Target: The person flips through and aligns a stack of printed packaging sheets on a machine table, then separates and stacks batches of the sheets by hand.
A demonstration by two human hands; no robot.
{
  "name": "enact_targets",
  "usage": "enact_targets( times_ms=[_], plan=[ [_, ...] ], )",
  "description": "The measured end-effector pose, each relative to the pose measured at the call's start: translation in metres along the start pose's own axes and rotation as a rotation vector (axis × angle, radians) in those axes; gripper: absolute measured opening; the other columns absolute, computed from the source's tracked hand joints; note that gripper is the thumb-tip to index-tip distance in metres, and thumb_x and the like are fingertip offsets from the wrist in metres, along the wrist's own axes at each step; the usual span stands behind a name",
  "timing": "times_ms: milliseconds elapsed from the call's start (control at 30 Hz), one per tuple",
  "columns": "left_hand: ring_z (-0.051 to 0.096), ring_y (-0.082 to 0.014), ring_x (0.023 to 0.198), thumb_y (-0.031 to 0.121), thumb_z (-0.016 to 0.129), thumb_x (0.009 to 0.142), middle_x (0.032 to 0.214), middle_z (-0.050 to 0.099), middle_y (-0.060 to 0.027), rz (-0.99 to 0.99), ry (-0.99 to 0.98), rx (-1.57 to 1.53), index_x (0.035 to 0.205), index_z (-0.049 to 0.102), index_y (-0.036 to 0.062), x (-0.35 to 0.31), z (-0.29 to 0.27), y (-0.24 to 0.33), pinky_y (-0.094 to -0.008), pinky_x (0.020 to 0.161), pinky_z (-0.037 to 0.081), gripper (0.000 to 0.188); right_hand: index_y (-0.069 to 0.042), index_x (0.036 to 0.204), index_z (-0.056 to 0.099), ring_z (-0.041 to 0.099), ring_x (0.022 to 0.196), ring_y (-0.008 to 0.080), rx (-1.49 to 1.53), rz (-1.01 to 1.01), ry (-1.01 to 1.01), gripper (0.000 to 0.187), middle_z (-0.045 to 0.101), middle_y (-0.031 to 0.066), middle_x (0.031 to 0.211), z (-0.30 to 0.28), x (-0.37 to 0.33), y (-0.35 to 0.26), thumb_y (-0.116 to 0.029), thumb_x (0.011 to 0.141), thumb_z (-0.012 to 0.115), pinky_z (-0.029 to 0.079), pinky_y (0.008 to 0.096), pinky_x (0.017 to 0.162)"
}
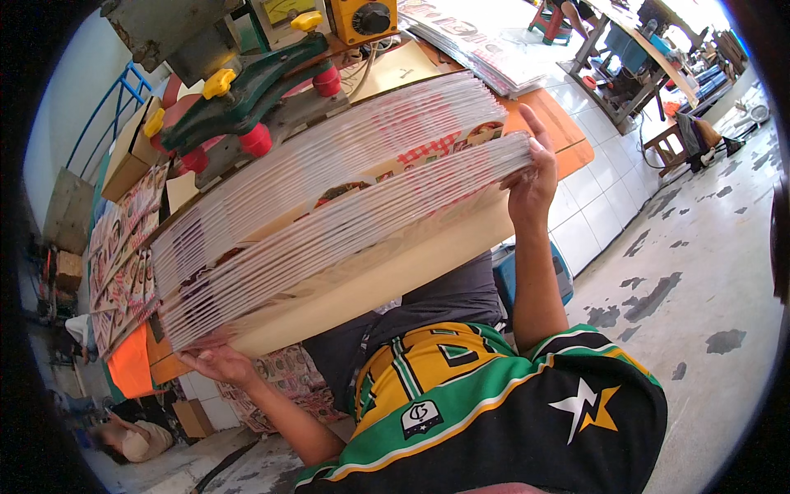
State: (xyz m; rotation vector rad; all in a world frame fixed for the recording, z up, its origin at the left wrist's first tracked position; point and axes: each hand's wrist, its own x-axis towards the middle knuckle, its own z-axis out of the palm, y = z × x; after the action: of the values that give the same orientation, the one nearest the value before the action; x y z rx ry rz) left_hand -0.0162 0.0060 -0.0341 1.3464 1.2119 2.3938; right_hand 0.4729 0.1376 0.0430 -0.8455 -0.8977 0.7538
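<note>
From where I stand, the person has a front bundle point(362, 218) of fanned, clear-covered printed sheets stretched between both hands. The right hand point(533, 169) grips its far end, thumb over the edge and index finger pointing up. The left hand point(224, 365) sits palm up at the near lower corner; its fingers are partly hidden, so I can't tell whether they close on it.

A rear row point(329, 156) of similar sheets lies just past the bundle, beyond both hands. Both groups look evenly fanned, so I judge the spreading largely done, while the front one isn't let go. A plain tan sheet point(387, 288) shows along the bundle's near side.

More printed sheets point(123, 247) lie loose left of the left hand, and another stack point(485, 49) rests beyond the right; both seem unspread.
</note>
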Motion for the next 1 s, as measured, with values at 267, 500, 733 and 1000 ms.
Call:
enact_targets(
  times_ms=[267, 500, 733, 1000],
  plan=[
    [0.035, -0.0288, 0.138, 0.054, 0.056, 0.093, 0.150, 0.033, -0.0224, -0.015, -0.037, 0.117, 0.147, 0.020, -0.0079, 0.002, -0.005, -0.001, -0.0411, 0.114, 0.028, 0.090, 0.000, 0.119, 0.058, 0.053, 0.063, 0.0051, 0.016, 0.034, -0.004, 0.046, 0.059, 0.0019, 0.086, 0.000, -0.001, 0.000, -0.031, 0.090, 0.042, 0.039, 0.0181, 0.048],
    [0.039, -0.0296, 0.134, 0.055, 0.062, 0.090, 0.147, 0.035, -0.0216, -0.063, -0.030, 0.059, 0.147, 0.021, -0.0071, 0.001, 0.000, 0.002, -0.0414, 0.112, 0.031, 0.094, -0.003, 0.111, 0.053, 0.056, 0.095, 0.0126, 0.045, -0.021, 0.004, 0.035, 0.059, 0.0107, 0.109, -0.001, 0.003, 0.005, -0.029, 0.089, 0.045, 0.045, 0.0244, 0.072],
    [0.039, -0.0295, 0.135, 0.054, 0.062, 0.090, 0.147, 0.036, -0.0212, -0.073, -0.056, 0.034, 0.146, 0.023, -0.0069, 0.000, -0.016, -0.007, -0.0418, 0.112, 0.031, 0.092, -0.005, 0.109, 0.053, 0.057, 0.084, 0.0086, 0.060, -0.025, 0.021, 0.032, 0.061, 0.0087, 0.107, -0.003, 0.001, 0.006, -0.029, 0.091, 0.044, 0.044, 0.0191, 0.053],
    [0.036, -0.0297, 0.137, 0.052, 0.061, 0.091, 0.150, 0.033, -0.0215, -0.065, -0.041, 0.032, 0.148, 0.019, -0.0071, 0.001, -0.002, 0.001, -0.0421, 0.114, 0.029, 0.093, 0.000, 0.122, 0.056, 0.058, 0.100, 0.0141, -0.048, -0.042, 0.045, 0.043, 0.062, 0.0116, 0.112, -0.002, -0.001, 0.007, -0.030, 0.094, 0.043, 0.047, 0.0249, 0.084]
  ],
)
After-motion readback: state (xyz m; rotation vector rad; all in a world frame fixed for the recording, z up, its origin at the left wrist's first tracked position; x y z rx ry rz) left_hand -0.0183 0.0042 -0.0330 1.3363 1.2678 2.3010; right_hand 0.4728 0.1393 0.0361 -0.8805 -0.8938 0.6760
